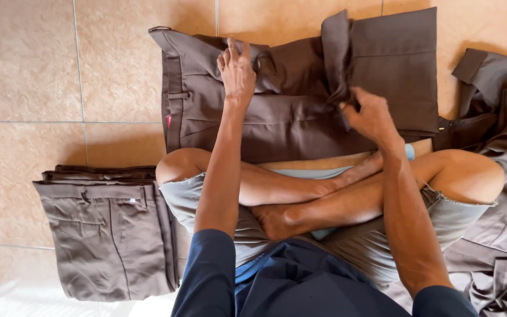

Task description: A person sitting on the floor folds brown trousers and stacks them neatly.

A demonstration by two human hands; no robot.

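A person sits cross-legged on the tiled floor (24, 70) with a pair of brown trousers (289, 117) spread out in front of the knees.

The left hand (237, 70) rests on the upper part of the trousers, near the waistband (174, 100). Its fingers (230, 53) are curled down, pressing and pinching a bit of the cloth. The waistband lies just to the left of these fingers, and the legs of the trousers run off to the right of them.

The right hand (371, 114) is over the middle of the trousers. Its fingers (350, 105) are closed on a fold of cloth, pulled up into a little ridge. Above these fingers a strip of the cloth (335, 53) stands up and bends over. To the right of them the folded trouser leg (400, 70) lies flat.

The trousers look soft and light. They bend and wrinkle easily, so they will flop if picked up by one spot. The cloth looks smooth but not slippery. The waistband looks thicker and firmer, so it seems a good place to grip. The seams and edges also look good to pinch, with two hands kept well apart.

Down and to the left of the left hand sits a neat stack of folded trousers (110, 235). Far to the right of the right hand is a loose pile of more brown clothes (500, 194), all crumpled.
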